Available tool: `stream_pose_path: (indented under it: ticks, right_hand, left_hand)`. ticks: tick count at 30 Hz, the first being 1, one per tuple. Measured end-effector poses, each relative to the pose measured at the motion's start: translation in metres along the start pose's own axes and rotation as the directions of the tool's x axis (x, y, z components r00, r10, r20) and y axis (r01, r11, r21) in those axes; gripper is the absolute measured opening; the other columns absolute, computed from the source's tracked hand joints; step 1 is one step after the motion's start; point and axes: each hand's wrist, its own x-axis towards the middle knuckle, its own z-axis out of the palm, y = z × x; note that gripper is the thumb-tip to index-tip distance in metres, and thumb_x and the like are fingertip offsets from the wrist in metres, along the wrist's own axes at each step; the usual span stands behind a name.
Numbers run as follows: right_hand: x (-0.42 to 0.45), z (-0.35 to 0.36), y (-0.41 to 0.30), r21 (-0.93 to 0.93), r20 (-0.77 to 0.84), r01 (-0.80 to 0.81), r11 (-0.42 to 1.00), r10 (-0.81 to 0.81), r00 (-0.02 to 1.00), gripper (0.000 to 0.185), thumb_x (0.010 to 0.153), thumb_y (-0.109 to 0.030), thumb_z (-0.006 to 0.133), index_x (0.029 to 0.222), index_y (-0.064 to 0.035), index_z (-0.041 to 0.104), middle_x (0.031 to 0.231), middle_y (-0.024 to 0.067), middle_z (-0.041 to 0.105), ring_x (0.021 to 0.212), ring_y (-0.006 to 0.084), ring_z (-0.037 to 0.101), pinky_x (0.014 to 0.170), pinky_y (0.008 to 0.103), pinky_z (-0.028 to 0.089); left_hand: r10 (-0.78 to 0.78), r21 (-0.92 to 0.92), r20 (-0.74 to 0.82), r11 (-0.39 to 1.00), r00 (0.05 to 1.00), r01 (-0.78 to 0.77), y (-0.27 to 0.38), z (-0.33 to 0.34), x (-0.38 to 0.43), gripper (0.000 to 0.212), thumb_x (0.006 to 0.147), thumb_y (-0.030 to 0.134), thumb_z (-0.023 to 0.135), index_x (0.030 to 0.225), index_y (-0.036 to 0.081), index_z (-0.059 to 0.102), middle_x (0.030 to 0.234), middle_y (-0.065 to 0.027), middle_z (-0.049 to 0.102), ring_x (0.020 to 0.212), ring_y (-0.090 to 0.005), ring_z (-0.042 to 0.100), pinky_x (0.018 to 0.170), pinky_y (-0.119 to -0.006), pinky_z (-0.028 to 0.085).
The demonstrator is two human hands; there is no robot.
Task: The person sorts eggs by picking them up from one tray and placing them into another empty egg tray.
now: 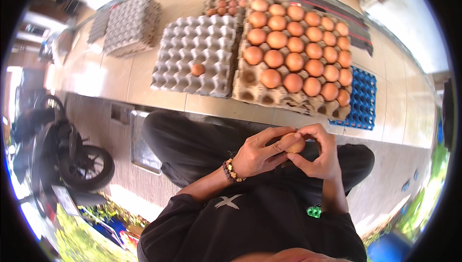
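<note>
A brown egg [296,147] is held over my lap between both hands. My left hand [261,150], with a beaded bracelet on its wrist, has its fingers against the egg's left side. On the other side, my right hand [321,153] curves its thumb and forefinger around the shell. Beyond my hands, a stack of cardboard egg trays [252,96] bears rows of brown eggs [295,61], with some bare cups along the near edge. To its left, a grey egg tray [196,43] carries a single brown egg [197,69].
A blue plastic egg tray [364,99] lies partly under the cardboard trays. Stacked grey trays [126,27] stand farther left on the tiled ledge [158,99]. Behind is another tray with eggs [227,3]. A metal tray [140,142] lies beside my knee, and a motorcycle [68,153] stands left.
</note>
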Motion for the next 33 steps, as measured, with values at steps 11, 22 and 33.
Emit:
stream_pose_path:
  ticks: [11,22,33]
  right_hand:
    - [0.009,-0.109,0.109,-0.153,-0.651,-0.142,0.978,0.008,0.759,0.018,0.094,-0.011,0.059,0.103,0.0036,0.064,0.086,0.0096,0.066,0.072,0.0129,0.060,0.069,0.0266,0.050]
    - [-0.028,-0.167,0.339,-0.426,-0.548,-0.861,0.279,0.678,0.491,0.114,0.065,-0.062,0.075,0.153,-0.0146,0.021,0.145,0.0319,0.038,0.132,0.0510,0.041,0.107,0.0540,0.039]
    - [-0.010,-0.135,0.242,-0.392,-0.590,-0.915,0.093,0.738,0.327,0.114,0.058,-0.048,0.088,0.151,-0.0348,0.025,0.148,0.0149,0.035,0.131,0.0440,0.044,0.099,0.0604,0.044]
  left_hand:
    - [-0.306,0.048,-0.694,0.883,0.651,0.467,-0.129,-0.168,-0.049,0.033,0.076,0.007,0.080,0.097,-0.002,0.057,0.088,-0.0097,0.066,0.081,-0.0143,0.064,0.076,-0.030,0.053]
    - [-0.417,0.338,-0.573,0.664,0.706,0.667,-0.237,-0.166,-0.032,0.041,0.073,0.014,0.081,0.111,0.003,0.070,0.088,-0.0137,0.073,0.080,-0.0214,0.071,0.073,-0.034,0.055]
    - [-0.452,0.330,-0.572,0.637,0.685,0.697,-0.236,-0.181,-0.041,0.037,0.088,0.032,0.069,0.112,0.004,0.072,0.107,-0.0158,0.071,0.093,-0.0264,0.067,0.076,-0.037,0.052]
